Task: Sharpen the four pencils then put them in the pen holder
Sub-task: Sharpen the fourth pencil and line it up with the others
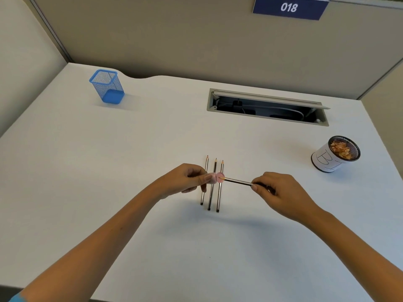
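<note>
Three dark striped pencils (209, 188) lie side by side on the white desk, tips pointing away from me. Above them my left hand (187, 178) pinches a small pink sharpener (214, 178). My right hand (277, 192) grips a fourth pencil (237, 181) near its back end, with its tip at the sharpener's opening. The blue mesh pen holder (107, 86) stands far off at the back left, and nothing shows inside it.
A round mesh cup wrapped in white paper (333, 154) holds pencil shavings at the right. An open cable tray (267, 107) is set into the desk behind the hands. Grey partition walls close the back and sides, with a sign reading 018 (290, 7).
</note>
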